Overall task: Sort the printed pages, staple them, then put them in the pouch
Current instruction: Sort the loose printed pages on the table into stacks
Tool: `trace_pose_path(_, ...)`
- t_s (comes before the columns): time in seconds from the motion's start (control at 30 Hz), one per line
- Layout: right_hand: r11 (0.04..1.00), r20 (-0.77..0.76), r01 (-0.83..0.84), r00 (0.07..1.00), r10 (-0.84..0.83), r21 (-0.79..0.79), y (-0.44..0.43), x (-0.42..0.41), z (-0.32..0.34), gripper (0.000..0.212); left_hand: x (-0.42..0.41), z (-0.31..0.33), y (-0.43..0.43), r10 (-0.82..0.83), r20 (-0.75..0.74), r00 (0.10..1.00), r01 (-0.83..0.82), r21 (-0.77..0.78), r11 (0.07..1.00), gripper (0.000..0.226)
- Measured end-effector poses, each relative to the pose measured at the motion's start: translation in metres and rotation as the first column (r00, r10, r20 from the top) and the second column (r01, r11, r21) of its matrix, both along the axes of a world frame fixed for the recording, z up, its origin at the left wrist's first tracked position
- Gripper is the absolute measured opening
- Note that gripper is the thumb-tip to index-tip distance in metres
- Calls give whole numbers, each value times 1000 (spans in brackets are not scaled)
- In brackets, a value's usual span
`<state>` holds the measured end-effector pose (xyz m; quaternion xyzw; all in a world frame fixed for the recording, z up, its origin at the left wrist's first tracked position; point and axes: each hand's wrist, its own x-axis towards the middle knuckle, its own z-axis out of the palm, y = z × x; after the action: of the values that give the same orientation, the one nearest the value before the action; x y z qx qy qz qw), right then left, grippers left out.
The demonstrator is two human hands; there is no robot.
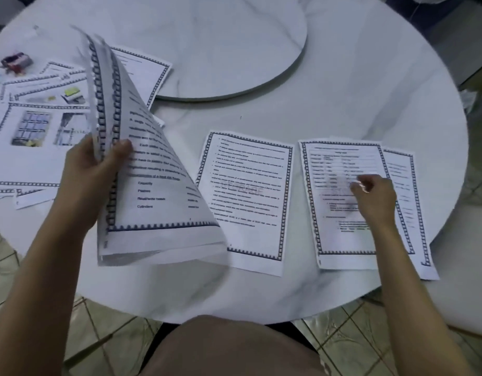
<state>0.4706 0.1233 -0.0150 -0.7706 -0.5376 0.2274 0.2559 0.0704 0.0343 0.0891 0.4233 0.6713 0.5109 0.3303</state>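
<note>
My left hand point(94, 164) grips a bent stack of printed pages point(153, 191) with blue borders, lifted above the white round table point(342, 99). My right hand point(375, 198) rests with curled fingers on a page with a table of text point(340, 240), which overlaps another page point(413, 213) at the right. A single text page point(245, 202) lies flat between my hands. More bordered pages point(28, 137), some with pictures, lie spread at the left. A red stapler point(16, 62) sits at the far left edge.
A raised round turntable point(234, 50) fills the table's middle back. A small yellow-green object point(73, 95) lies on the pages at the left. Tiled floor point(370, 343) shows below the table's near edge, and my knee point(234, 348) is at the bottom.
</note>
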Motion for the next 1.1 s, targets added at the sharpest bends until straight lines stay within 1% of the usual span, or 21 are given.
trace_pose_path(0.07,994,55,77,996,-72,-83,3,23,-3,42,13,10,6,-16,-5,1000,16,41,999,14)
trace_pose_path(0.13,971,131,146,984,-122,-191,2,38,-3,61,22,18,10,-18,18,1000,16,88,996,14)
trace_pose_path(0.23,919,181,243,964,-193,-312,0,56,-1,90,31,22,17,-10,45,999,4,137,991,19)
trace_pose_path(0.3,896,201,286,953,-227,-341,-2,68,-4,98,34,14,22,-14,44,999,9,120,993,16)
trace_pose_path(0.37,883,217,316,943,-251,-349,-4,78,-7,102,37,-2,26,-53,24,998,52,42,998,14)
trace_pose_path(0.47,869,218,354,931,-292,-347,-8,87,-9,105,43,-36,25,-133,-37,990,128,-114,985,21)
trace_pose_path(0.57,855,193,367,929,-316,-366,-12,90,-12,104,50,-67,15,-156,-126,980,123,-235,964,24)
trace_pose_path(0.6,857,189,367,929,-318,-363,-12,91,-12,103,50,-78,12,-148,-132,980,110,-261,959,22)
trace_pose_path(0.7,864,188,361,931,-313,-352,-10,94,-11,99,47,-104,6,-121,-121,985,74,-338,938,4)
trace_pose_path(0.77,864,189,355,933,-305,-357,-8,95,-9,95,47,-113,2,-96,-111,989,49,-369,928,8)
trace_pose_path(0.9,853,189,354,934,-303,-383,-5,94,-7,92,51,-118,0,-53,-92,994,14,-376,926,17)
trace_pose_path(1.1,860,149,342,940,-308,-378,-1,90,-7,87,53,-123,-2,-19,-72,997,-11,-388,922,16)
